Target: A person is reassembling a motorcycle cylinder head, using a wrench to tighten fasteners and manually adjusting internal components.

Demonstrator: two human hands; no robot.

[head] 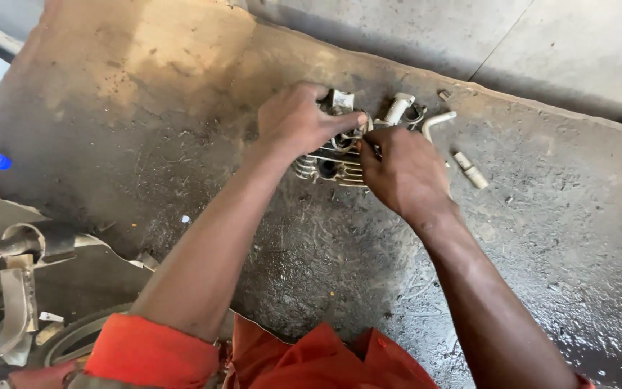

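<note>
Head view: finned metal engine part (pixel 334 167) at the far middle of the oily worktop (pixel 181 144).
Left hand (pixel 298 119): clasped over its top.
Right hand (pixel 404 173): pinching a fitting at its edge.
Nearby: bent tube (pixel 437 121), small cylinder (pixel 471 171).
Advice: brace firmly; grip looks slippery.

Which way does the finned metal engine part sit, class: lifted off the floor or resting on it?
Resting on it. The finned engine part lies on the concrete floor, with both hands, left and right, on top.
</note>
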